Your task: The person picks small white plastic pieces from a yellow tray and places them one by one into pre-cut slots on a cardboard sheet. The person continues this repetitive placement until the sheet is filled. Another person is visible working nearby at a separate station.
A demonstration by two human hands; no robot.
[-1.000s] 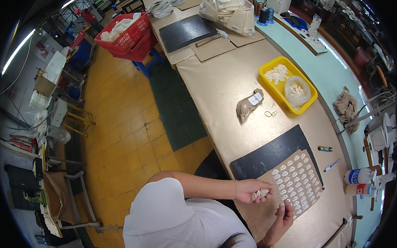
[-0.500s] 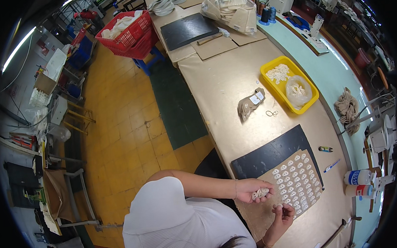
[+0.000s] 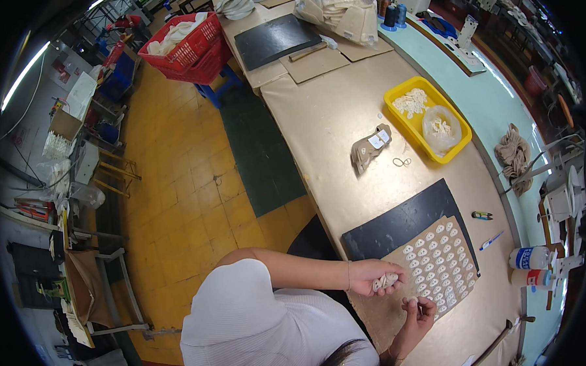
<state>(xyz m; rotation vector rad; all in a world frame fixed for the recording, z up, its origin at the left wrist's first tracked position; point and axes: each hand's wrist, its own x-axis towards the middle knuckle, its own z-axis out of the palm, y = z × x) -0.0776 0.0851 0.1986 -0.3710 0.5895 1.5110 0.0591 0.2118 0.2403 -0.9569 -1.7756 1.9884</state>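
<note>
My left hand [image 3: 369, 276] is closed around a small bunch of cream oval patches [image 3: 383, 282], above the left edge of a brown cardboard sheet [image 3: 394, 319]. Just below it, my right hand [image 3: 419, 315] pinches one pale patch [image 3: 410, 300] between thumb and fingers, over the sheet. Rows of white oval patches [image 3: 438, 268] with small dark marks cover the right part of that sheet. Under its far side lies a black board [image 3: 399, 219].
Beyond the board are a brown fabric bundle [image 3: 365, 154], a rubber band [image 3: 402, 162] and a yellow tray [image 3: 392, 116] with loose pieces and a plastic bag. A marker [image 3: 482, 215], a blue pen [image 3: 491, 241] and bottles [image 3: 530, 258] stand right. Red baskets [image 3: 193, 73] sit beside the table.
The view has shifted slightly. Both hands stay almost in place, with the left still around the bunch and the right still pinching a patch.
</note>
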